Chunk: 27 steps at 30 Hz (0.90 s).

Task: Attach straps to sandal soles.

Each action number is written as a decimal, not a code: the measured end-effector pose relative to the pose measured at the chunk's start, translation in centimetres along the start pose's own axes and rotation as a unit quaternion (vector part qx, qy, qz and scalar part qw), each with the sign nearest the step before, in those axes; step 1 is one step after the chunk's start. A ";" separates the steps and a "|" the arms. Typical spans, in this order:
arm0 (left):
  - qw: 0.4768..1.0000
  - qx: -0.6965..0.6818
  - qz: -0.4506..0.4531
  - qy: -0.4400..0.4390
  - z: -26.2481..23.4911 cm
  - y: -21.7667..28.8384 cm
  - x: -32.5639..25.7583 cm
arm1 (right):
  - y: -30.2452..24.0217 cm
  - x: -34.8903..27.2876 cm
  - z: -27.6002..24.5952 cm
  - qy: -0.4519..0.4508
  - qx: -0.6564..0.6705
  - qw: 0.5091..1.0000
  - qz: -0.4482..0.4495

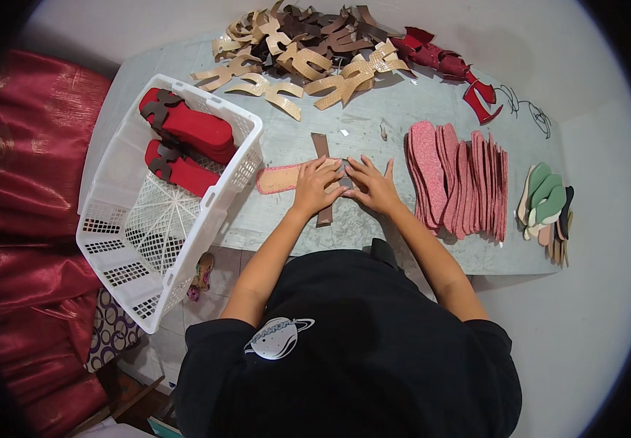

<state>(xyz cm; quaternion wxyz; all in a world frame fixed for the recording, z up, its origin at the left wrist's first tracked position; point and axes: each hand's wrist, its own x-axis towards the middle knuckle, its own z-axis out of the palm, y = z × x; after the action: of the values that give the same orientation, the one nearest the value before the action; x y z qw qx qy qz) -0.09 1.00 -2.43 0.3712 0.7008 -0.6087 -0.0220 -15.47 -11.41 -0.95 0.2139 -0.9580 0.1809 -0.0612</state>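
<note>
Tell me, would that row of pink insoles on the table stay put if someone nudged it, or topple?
The pink insoles stand on edge, leaning on one another, so a sideways nudge would probably fan them over. Each looks thin and flat, so likely light and somewhat bendy. Their speckled faces look rough, probably not slippery. Both hands, left and right, rest apart from them.

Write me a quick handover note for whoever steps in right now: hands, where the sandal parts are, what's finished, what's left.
Left hand and right hand: both pressed flat on a pink insole with a brown strap piece across it, at the table's middle.
Done: two red soles with brown straps lie in the white basket on the left.
Left: a row of pink insoles at right, tan and brown strap cut-outs at the far edge, red pieces beside them, green and mixed soles far right.
</note>
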 end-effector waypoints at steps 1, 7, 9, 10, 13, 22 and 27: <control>1.000 -0.003 0.000 -0.001 0.0 0.0 0.0 | 0.0 -0.1 0.1 0.007 -0.001 1.000 0.007; 1.000 -0.002 -0.001 -0.013 0.1 -0.2 0.0 | -0.3 -0.2 0.4 0.011 0.010 1.000 0.020; 1.000 -0.002 -0.005 -0.019 0.1 -0.3 -0.2 | -0.4 -0.2 0.2 0.001 0.018 0.999 0.029; 1.000 -0.004 0.000 -0.015 0.1 -0.3 -0.2 | -0.5 -0.1 0.2 -0.008 0.026 0.999 0.039; 1.000 -0.008 -0.009 -0.011 0.3 0.2 -0.4 | -0.6 -0.3 0.5 -0.007 0.023 0.999 0.048; 0.996 -0.066 -0.053 -0.027 -0.4 0.0 -0.8 | -0.7 -0.3 0.5 -0.003 0.040 0.998 0.058; 0.993 -0.083 -0.049 -0.067 -3.0 -1.3 -2.4 | -0.6 -0.4 0.9 0.023 0.032 0.998 0.050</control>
<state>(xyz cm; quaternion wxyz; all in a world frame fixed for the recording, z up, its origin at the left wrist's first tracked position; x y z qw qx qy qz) 1.80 4.51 -1.99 0.3851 0.6936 -0.5931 -0.1378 -15.44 -10.42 -1.49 0.2432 -0.9387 0.2312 -0.0784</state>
